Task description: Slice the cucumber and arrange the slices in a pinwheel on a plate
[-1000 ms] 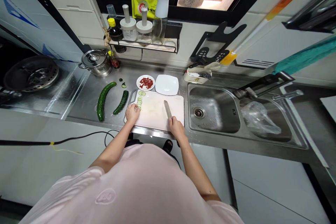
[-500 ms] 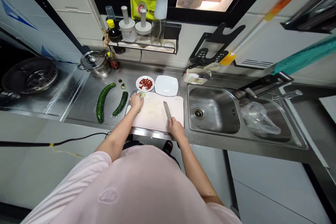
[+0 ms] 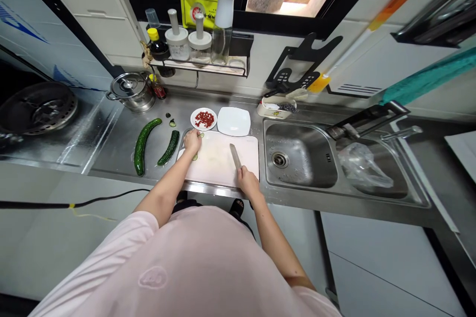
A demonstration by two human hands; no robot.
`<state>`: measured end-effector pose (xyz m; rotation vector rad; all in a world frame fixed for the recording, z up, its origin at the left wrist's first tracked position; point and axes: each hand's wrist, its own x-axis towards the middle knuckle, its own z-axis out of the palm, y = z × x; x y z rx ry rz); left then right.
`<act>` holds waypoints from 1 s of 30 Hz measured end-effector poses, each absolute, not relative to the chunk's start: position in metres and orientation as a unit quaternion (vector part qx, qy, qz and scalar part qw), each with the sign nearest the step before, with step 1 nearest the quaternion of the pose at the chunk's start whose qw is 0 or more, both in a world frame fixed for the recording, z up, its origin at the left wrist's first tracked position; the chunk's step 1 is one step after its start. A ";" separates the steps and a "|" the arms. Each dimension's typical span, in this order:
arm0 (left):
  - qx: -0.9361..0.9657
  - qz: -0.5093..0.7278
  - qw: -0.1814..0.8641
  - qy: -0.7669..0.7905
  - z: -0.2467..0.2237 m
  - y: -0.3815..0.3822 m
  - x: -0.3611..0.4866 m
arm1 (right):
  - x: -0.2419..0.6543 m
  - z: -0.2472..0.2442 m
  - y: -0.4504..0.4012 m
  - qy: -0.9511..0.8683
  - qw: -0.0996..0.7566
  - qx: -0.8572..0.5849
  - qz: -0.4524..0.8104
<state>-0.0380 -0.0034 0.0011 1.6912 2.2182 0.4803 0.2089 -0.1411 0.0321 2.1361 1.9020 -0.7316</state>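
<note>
My right hand (image 3: 247, 181) is wrapped round the handle of a knife (image 3: 235, 156), its blade over the white cutting board (image 3: 223, 158). At the board's left edge, my left hand (image 3: 192, 141) has its fingers curled in; what they hold, if anything, is hidden. Green slices (image 3: 195, 156) lie beside that hand. Left of the board are a short cucumber piece (image 3: 168, 148) and a long whole cucumber (image 3: 143, 147). Behind the board stand a plate of chopped red pieces (image 3: 204, 119) and a white square plate (image 3: 234, 121).
A lidded steel pot (image 3: 132, 91) and a black pan (image 3: 39, 109) are at the left. On the right is a sink (image 3: 303, 158), then a basin holding a plastic bag (image 3: 362, 163). A condiment shelf (image 3: 201, 65) hangs above the counter.
The view has shifted slightly. My left hand's fingers look more curled in at the board's left edge. My right hand still holds the knife.
</note>
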 end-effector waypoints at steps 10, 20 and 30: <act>0.539 0.259 0.368 0.712 -0.012 -0.022 -0.011 | 0.209 0.033 -0.141 0.644 0.099 0.717 -0.246; 0.623 0.165 0.378 0.665 -0.012 -0.050 0.006 | 0.208 0.040 -0.141 0.664 0.108 0.700 -0.240; 0.656 0.175 0.274 0.681 -0.023 -0.048 0.001 | 0.190 0.052 -0.159 0.693 0.129 0.664 -0.249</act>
